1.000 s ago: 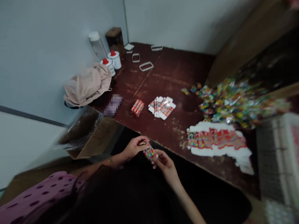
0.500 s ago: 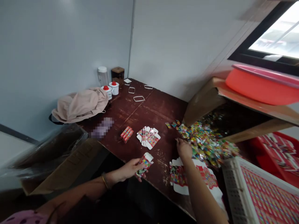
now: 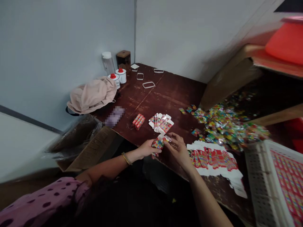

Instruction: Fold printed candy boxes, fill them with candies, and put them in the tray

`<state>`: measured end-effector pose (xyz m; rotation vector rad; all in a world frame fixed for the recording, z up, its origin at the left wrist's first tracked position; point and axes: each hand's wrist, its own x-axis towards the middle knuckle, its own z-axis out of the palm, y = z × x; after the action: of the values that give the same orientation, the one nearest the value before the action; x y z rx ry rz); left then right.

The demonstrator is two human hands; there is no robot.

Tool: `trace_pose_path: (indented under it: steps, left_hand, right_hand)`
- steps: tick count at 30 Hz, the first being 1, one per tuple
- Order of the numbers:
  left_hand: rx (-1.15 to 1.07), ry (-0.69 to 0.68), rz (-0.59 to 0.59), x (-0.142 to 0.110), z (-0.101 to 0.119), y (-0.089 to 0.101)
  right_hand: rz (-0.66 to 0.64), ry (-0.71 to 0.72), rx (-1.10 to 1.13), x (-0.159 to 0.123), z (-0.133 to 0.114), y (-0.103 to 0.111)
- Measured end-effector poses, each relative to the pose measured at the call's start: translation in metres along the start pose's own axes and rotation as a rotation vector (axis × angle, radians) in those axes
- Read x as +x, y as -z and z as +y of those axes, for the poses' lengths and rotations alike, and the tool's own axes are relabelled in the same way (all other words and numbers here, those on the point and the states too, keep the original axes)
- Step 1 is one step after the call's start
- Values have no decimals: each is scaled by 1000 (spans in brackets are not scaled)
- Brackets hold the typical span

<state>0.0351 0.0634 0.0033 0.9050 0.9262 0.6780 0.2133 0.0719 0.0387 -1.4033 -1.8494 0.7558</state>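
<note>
Near the table's front edge, my left hand (image 3: 149,148) is closed around a small colourful printed box (image 3: 158,142) with a white flap standing up. My right hand (image 3: 178,147) meets it from the right, its fingers pinching a small shiny wrapped candy (image 3: 167,139) at the box's mouth. Just beyond lie several fanned-out printed boxes (image 3: 163,123). Left of those, a little stack of filled red boxes (image 3: 138,121) sits on the table. Flat cartons (image 3: 213,157) overlap in a row right of my right forearm.
A heap of wrapped candies (image 3: 227,126) spills from a cardboard box (image 3: 222,74) on its side. A white basket (image 3: 267,176) of red boxes stands at the right. Lidded mugs (image 3: 121,76), a pitcher (image 3: 108,63) and a beige cloth bag (image 3: 93,94) are at the back left.
My right hand has moved left from the candy heap to the box in my left hand, bringing a candy. The view has shifted, so the table appears higher.
</note>
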Motion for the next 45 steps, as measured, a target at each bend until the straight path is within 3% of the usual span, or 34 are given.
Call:
trace_pose_path:
  steps: [3, 8, 11, 15, 20, 23, 25, 30, 32, 35, 38, 40, 42, 45]
  left_hand:
    - [34, -4, -37, -5, -4, 1]
    - [-1, 6, -61, -12, -12, 3]
    - [-37, 29, -72, -16, -12, 2]
    - [-70, 14, -58, -20, -7, 0]
    - [-124, 19, -25, -17, -6, 2]
    - [-149, 41, -1, -14, -8, 3]
    - [-139, 57, 28, -14, -9, 4]
    - [-95, 31, 30, -14, -4, 5]
    - [-116, 37, 31, -13, 0, 4]
    - [-129, 85, 30, -11, 4, 3]
    - [-27, 73, 13, -12, 8, 3]
    - [101, -5, -10, -14, 10, 4]
    - [196, -51, -3, -14, 14, 6]
    - [181, 10, 28, -13, 18, 11]
  right_hand:
    - [66, 24, -23, -1, 2, 1]
    - [17, 137, -161, -1, 6, 3]
    - [82, 189, -271, 0, 5, 6]
    - [-30, 237, -324, -3, 0, 7]
    - [80, 219, -337, -11, -9, 3]
    - [-49, 213, -275, -13, -11, 0]
    - [-91, 186, -207, -14, -10, -2]
    - [-46, 109, -73, -16, -8, -7]
    - [-45, -10, 149, -19, -7, -10]
    - [-90, -297, 569, -23, -5, -16]
    - [-210, -437, 740, -23, -6, -19]
    - [-226, -392, 653, -20, -10, -18]
    - [-233, -238, 481, -16, -15, -15]
    - [-227, -28, 297, -11, -22, -13]
